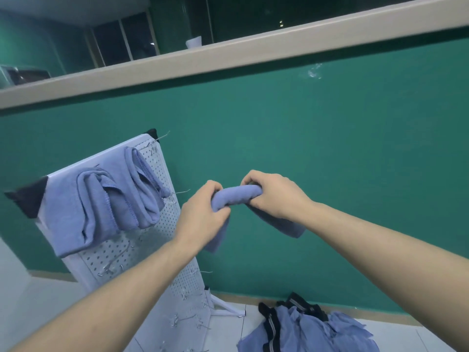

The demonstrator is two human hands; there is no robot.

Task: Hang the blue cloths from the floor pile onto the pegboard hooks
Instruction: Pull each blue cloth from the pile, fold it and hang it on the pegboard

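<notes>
Both hands held up in open air before bare green wall, right of pegboard; nothing between hands and board's right edge. Left hand and right hand both gripped bunched blue cloth, leaving neither free. Upper board face blocked by three hung cloths. Lower perforated face open but studded with projecting metal hooks. Floor pile occupied tiles below right forearm. Ledge jutted overhead.
</notes>
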